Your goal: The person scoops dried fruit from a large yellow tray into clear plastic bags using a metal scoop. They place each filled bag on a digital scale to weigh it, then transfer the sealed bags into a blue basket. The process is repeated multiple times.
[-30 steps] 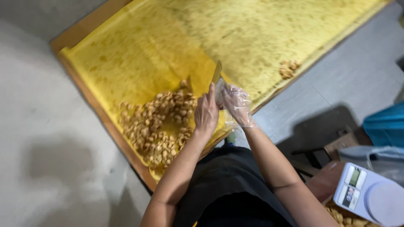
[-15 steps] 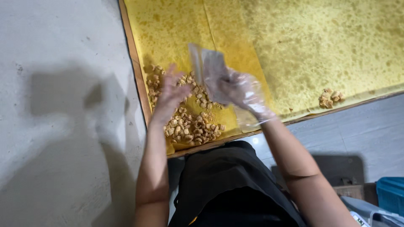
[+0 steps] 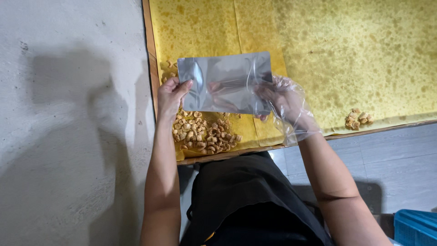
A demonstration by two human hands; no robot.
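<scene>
Yellow, grease-spotted paper point(image 3: 364, 59) lines a broad wooden-edged tray point(image 3: 149, 54), the largest thing in view and the landmark here. To the tray's left runs a grey concrete floor point(image 3: 68, 136); beyond its near edge lie pale floor tiles point(image 3: 391, 159), and farther off that corner a blue plastic crate point(image 3: 416, 228) shows. The person's black apron point(image 3: 246, 200) sits just below the tray's near edge.

Above the tray's near left corner a flat silvery foil pouch point(image 3: 225, 82) is held level between both hands. The left hand point(image 3: 170, 98), bare, has its grip pinching the pouch's left edge, thumb on the front. The right hand point(image 3: 284, 102), in a clear loose plastic glove, has its grip closed on the pouch's right edge, fingers curled behind it.

Beneath the pouch, in that same corner of the tray, lies a pile of small golden fried snack pieces point(image 3: 205, 132). A much smaller cluster of the same pieces point(image 3: 358, 118) rests near the tray's near edge, well to the right.
</scene>
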